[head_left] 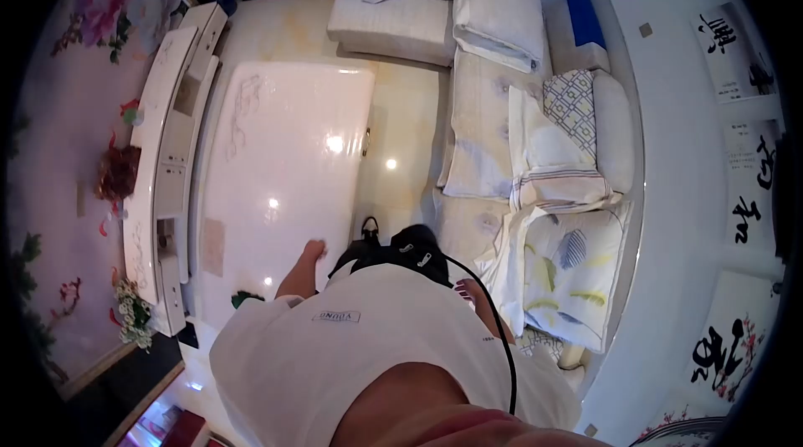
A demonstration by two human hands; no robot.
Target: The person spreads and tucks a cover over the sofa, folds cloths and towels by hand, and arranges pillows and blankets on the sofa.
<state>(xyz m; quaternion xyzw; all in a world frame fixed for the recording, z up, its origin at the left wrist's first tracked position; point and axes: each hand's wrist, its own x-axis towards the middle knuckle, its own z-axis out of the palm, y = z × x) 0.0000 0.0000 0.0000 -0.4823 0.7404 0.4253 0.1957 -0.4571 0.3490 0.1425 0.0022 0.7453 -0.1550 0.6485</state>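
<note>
My left hand [315, 250] hangs over the near part of the large white table [288, 129], its fingers curled in with nothing visible in them. On the other side of my body, my right hand [471, 289] is low beside the sofa. Its fingers are bent around something small and pale that I cannot make out. Just past this hand lie a white cloth [500, 259] and a cushion with a leaf print [569, 267]. A black cable [500, 326] runs down along my right arm.
A white TV cabinet [159, 171] lines the left wall, with flowers [132, 317] at its near end. The sofa [481, 125] runs along the right, holding a folded white quilt [498, 8] and a lattice-patterned cushion [570, 108]. Tiled floor [406, 112] separates table and sofa.
</note>
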